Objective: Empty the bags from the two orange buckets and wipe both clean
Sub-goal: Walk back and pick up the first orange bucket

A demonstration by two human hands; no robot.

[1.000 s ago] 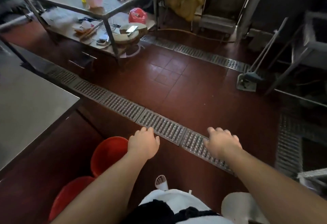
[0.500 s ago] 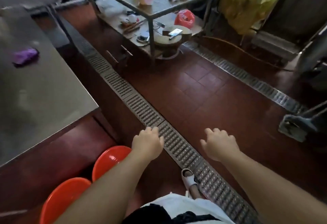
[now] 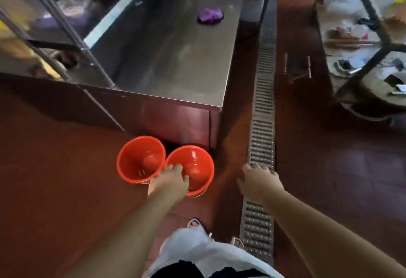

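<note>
Head | hands: left (image 3: pixel 169 182), right (image 3: pixel 259 182) loose, empty | buckets (image 3: pixel 140 163) touching counter (image 3: pixel 175 58) | purple cloth (image 3: pixel 210 15)

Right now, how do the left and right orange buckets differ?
The left bucket stands clear of both hands; the left hand reaches over the right bucket. The left bucket sits farther from the floor drain grate than the right one. Both are orange, upright, with no bags visible inside.

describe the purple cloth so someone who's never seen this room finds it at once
Start at the long steel counter that fills the upper middle of the view, with two orange buckets on the floor at its near end. The purple cloth lies crumpled on the countertop toward its far end, near the right edge. It is the only purple, soft thing lying on that bare metal surface.
</note>
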